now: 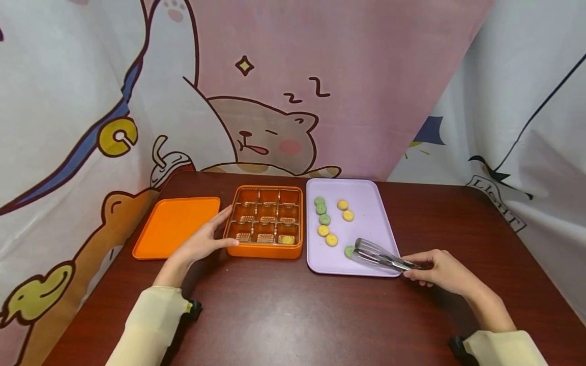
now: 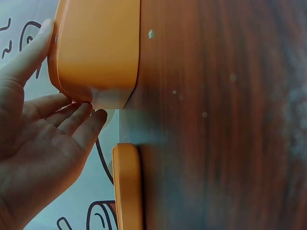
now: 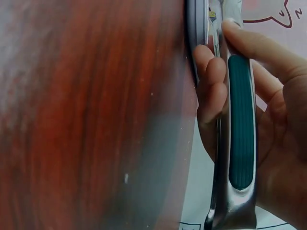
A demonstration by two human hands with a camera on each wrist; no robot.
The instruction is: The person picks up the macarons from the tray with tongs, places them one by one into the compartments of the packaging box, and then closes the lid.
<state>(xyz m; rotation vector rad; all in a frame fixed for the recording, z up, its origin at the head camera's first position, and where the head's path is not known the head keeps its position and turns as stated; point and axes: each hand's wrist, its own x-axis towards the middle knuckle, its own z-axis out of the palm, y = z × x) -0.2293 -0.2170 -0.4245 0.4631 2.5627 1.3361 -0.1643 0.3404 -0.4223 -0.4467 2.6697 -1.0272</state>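
Observation:
My right hand [image 1: 439,272] grips metal tongs [image 1: 382,256] by the handle, which has a green grip [image 3: 241,122] in the right wrist view. The tong ends are around a green button-shaped cookie [image 1: 349,252] near the front of the lilac tray [image 1: 366,198]. My left hand [image 1: 206,239] rests against the left side and front corner of an orange box [image 1: 265,250], its thumb and fingers spread and fairly straight. Inside the box, a clear divided insert has several compartments; a yellow cookie [image 1: 287,240] lies in the front right one.
Several green cookies [image 1: 321,209] and yellow cookies [image 1: 343,205] lie on the lilac tray, right of the box. A flat orange lid [image 1: 183,223] lies left of the box. A printed cloth [image 1: 357,101] hangs behind the dark wooden table [image 1: 284,315].

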